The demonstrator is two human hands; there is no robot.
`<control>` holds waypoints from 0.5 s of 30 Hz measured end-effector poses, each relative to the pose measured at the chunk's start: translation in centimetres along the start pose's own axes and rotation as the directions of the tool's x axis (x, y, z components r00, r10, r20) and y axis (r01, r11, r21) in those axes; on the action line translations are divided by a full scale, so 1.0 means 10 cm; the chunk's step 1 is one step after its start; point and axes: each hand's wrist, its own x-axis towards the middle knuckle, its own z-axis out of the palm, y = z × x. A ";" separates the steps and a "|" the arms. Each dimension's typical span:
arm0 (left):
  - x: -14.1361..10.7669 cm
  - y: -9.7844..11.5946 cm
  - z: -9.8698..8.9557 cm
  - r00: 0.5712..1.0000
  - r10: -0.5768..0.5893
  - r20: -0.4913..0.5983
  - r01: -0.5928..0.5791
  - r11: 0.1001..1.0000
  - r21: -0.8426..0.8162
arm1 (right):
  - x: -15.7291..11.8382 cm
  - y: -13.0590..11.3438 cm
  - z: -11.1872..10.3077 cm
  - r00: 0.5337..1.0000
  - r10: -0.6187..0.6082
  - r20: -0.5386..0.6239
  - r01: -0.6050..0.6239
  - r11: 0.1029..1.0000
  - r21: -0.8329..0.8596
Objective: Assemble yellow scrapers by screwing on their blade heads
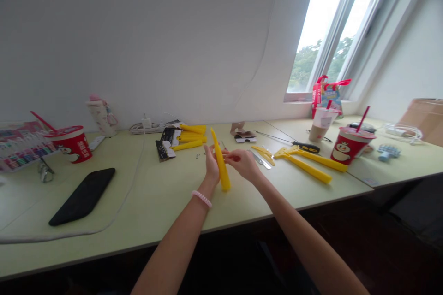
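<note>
Red paper cup (71,144) with a red straw and a snowman mascot stands at the far left of the pale green tabletop (162,207), its lettering too small to read, and a black smartphone (82,196) lies nearer the front. Further along, yellow plastic bars (188,138) lie heaped beside black printed cards (165,147) with illegible text. Over the tabletop's front part, the left hand (211,164), a pink coiled band (201,198) on its wrist, and the right hand (242,164) hold a long tapered yellow plastic bar (221,166) between them. The right hand's fingers (230,157) pinch near its upper part; the left's press against its side. Rightward lie a steel strip (259,160), yellow forked pieces (304,166), a black-handled screwdriver (306,147), a milk tea cup (320,124) and a second snowman cup (349,146).
</note>
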 end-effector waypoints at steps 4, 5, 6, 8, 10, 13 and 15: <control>-0.04 0.04 0.02 0.994 0.056 -0.093 -0.059 0.998 -0.027 | 0.06 -0.08 0.12 0.999 -0.053 0.000 0.053 0.998 0.024; -0.04 0.06 0.01 0.994 0.052 -0.096 -0.054 0.998 -0.025 | 0.07 -0.07 0.11 0.998 -0.062 0.003 0.062 0.997 0.035; -0.04 0.08 -0.01 0.995 0.037 -0.091 -0.040 0.999 -0.026 | 0.08 -0.04 0.07 0.998 -0.059 0.002 0.059 0.998 0.030; -0.04 0.12 -0.06 0.998 -0.010 -0.069 0.007 0.999 -0.040 | 0.10 0.10 -0.05 0.999 0.016 -0.033 -0.019 0.997 -0.069; -0.04 0.13 -0.09 0.997 -0.065 -0.049 0.063 0.997 -0.047 | 0.09 0.31 -0.21 0.982 0.163 -0.098 -0.187 0.927 -0.326; -0.04 0.11 -0.10 0.991 -0.128 -0.028 0.128 0.992 -0.003 | 0.04 0.62 -0.38 0.907 0.387 -0.164 -0.402 0.687 -0.605; -0.05 0.09 -0.09 0.987 -0.161 -0.016 0.161 0.986 0.043 | -0.01 0.76 -0.41 0.863 0.475 -0.170 -0.465 0.617 -0.636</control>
